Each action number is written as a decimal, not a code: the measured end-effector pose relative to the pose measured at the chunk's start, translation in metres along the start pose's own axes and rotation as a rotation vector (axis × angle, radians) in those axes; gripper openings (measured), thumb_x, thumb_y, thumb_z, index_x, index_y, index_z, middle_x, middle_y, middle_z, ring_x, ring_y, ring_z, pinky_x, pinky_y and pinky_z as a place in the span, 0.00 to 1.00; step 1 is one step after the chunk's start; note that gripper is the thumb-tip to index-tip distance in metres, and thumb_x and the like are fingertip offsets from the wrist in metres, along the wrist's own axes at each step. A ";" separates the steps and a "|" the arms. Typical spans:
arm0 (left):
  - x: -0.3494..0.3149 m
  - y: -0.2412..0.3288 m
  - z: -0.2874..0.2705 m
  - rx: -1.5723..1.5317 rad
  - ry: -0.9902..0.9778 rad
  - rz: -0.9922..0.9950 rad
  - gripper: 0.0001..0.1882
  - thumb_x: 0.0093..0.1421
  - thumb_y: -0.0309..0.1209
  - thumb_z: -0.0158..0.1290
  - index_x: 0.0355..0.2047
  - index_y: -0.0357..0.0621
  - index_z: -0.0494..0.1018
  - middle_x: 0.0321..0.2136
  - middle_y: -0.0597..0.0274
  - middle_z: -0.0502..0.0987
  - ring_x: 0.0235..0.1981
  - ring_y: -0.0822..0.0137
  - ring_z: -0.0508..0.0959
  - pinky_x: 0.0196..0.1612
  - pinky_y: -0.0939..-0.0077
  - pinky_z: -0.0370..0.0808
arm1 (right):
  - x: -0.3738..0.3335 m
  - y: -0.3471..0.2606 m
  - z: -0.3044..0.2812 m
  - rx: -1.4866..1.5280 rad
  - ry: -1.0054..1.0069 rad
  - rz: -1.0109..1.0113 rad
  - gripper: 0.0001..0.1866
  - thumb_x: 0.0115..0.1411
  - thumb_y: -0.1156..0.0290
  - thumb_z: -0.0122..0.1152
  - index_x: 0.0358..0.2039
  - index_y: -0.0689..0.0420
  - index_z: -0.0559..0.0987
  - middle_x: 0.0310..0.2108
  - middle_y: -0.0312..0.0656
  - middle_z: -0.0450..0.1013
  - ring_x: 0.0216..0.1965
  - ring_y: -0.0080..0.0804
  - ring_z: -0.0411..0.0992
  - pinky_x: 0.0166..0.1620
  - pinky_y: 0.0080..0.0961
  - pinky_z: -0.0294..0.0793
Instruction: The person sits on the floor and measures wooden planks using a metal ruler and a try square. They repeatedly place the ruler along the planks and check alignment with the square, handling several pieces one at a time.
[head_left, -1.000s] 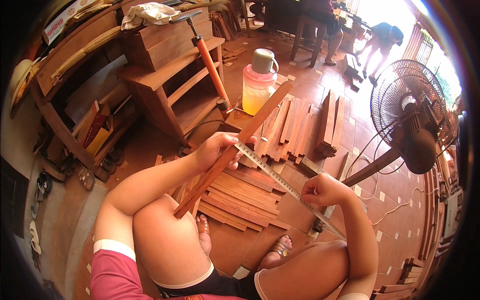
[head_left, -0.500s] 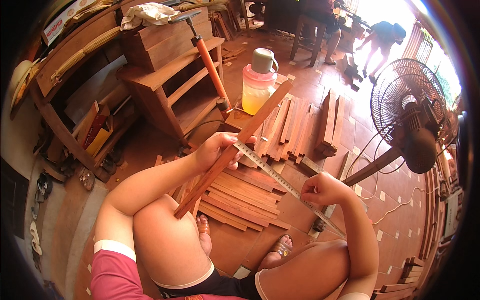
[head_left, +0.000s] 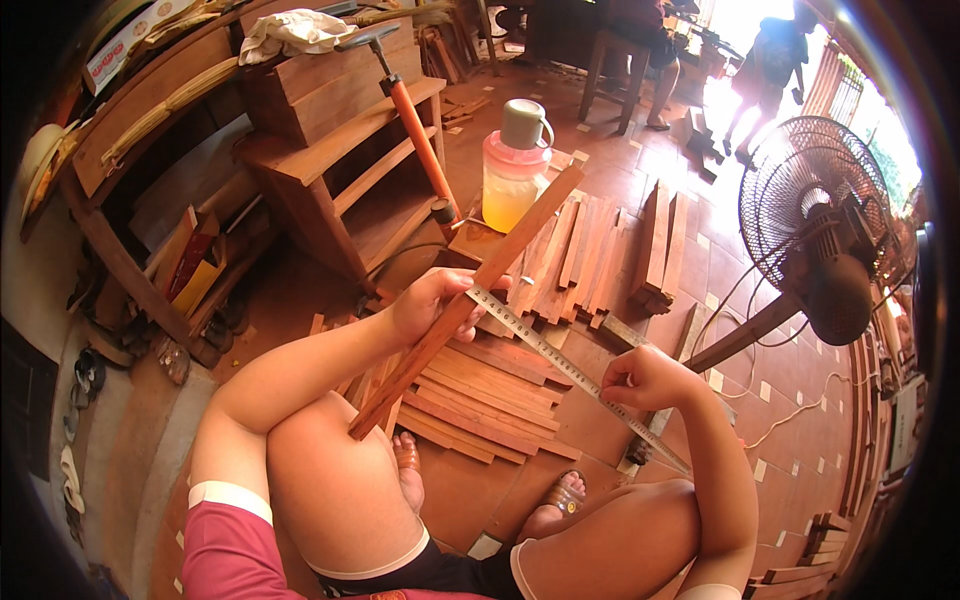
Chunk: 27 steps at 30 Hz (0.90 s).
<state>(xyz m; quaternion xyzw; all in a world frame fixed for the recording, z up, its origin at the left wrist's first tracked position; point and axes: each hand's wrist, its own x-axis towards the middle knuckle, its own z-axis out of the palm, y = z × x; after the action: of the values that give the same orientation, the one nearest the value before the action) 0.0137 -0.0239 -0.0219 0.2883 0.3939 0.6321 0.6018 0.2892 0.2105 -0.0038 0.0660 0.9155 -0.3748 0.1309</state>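
My left hand (head_left: 436,304) is closed around a long reddish-brown wooden strip (head_left: 415,362), which slants up and away from my left thigh. Its thumb presses one end of a steel ruler (head_left: 535,337) against the strip's face. From there the ruler runs down to the right, crossing the strip at an angle. My right hand (head_left: 652,380) pinches the ruler's edge further along, fingers curled. Below the ruler, several cut wooden strips (head_left: 480,395) lie stacked on the floor between my feet.
More wooden pieces (head_left: 575,255) lie ahead, near a jug of yellow liquid (head_left: 508,185). A fan (head_left: 820,220) stands at right, its cord on the tiles. A wooden cabinet (head_left: 330,165) and orange hand pump (head_left: 418,140) are at left. Two people are at the back.
At the far right, a bent-over person has straightened up. My hands, the strip and the ruler stay almost in place.
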 end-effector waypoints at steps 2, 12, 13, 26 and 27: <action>0.003 -0.001 -0.003 -0.006 -0.038 0.002 0.34 0.61 0.43 0.42 0.63 0.35 0.64 0.22 0.67 0.68 0.24 0.73 0.67 0.30 0.75 0.69 | 0.000 0.008 0.001 -0.012 -0.005 -0.021 0.08 0.54 0.68 0.69 0.28 0.60 0.83 0.22 0.40 0.77 0.24 0.25 0.74 0.31 0.26 0.74; 0.011 -0.018 -0.021 -0.030 0.046 0.130 0.32 0.64 0.43 0.43 0.62 0.32 0.64 0.19 0.69 0.67 0.16 0.74 0.66 0.19 0.77 0.70 | 0.007 0.031 0.006 -0.047 0.043 -0.153 0.10 0.50 0.66 0.66 0.23 0.61 0.81 0.19 0.45 0.75 0.21 0.35 0.72 0.28 0.34 0.72; 0.010 -0.020 -0.018 -0.074 0.116 0.126 0.32 0.64 0.43 0.42 0.62 0.32 0.64 0.19 0.67 0.68 0.15 0.74 0.67 0.19 0.76 0.70 | 0.003 0.031 0.008 -0.018 0.086 -0.155 0.10 0.50 0.66 0.67 0.24 0.61 0.82 0.20 0.44 0.76 0.22 0.35 0.74 0.29 0.33 0.73; 0.016 -0.022 -0.033 -0.087 0.033 0.124 0.30 0.65 0.40 0.39 0.61 0.32 0.64 0.20 0.63 0.71 0.16 0.72 0.69 0.19 0.76 0.71 | -0.010 0.017 0.004 -0.001 0.072 -0.064 0.09 0.50 0.67 0.67 0.25 0.61 0.83 0.22 0.41 0.78 0.24 0.32 0.76 0.29 0.29 0.74; 0.016 -0.022 -0.032 -0.087 0.034 0.126 0.30 0.65 0.40 0.39 0.61 0.32 0.64 0.20 0.63 0.71 0.16 0.72 0.69 0.19 0.76 0.71 | -0.010 0.018 0.004 0.000 0.071 -0.069 0.09 0.50 0.68 0.67 0.25 0.61 0.83 0.22 0.41 0.78 0.24 0.32 0.76 0.29 0.29 0.74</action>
<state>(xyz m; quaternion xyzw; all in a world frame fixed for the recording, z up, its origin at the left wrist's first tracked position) -0.0034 -0.0137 -0.0592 0.2752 0.3574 0.6900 0.5661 0.3034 0.2200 -0.0156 0.0477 0.9212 -0.3766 0.0852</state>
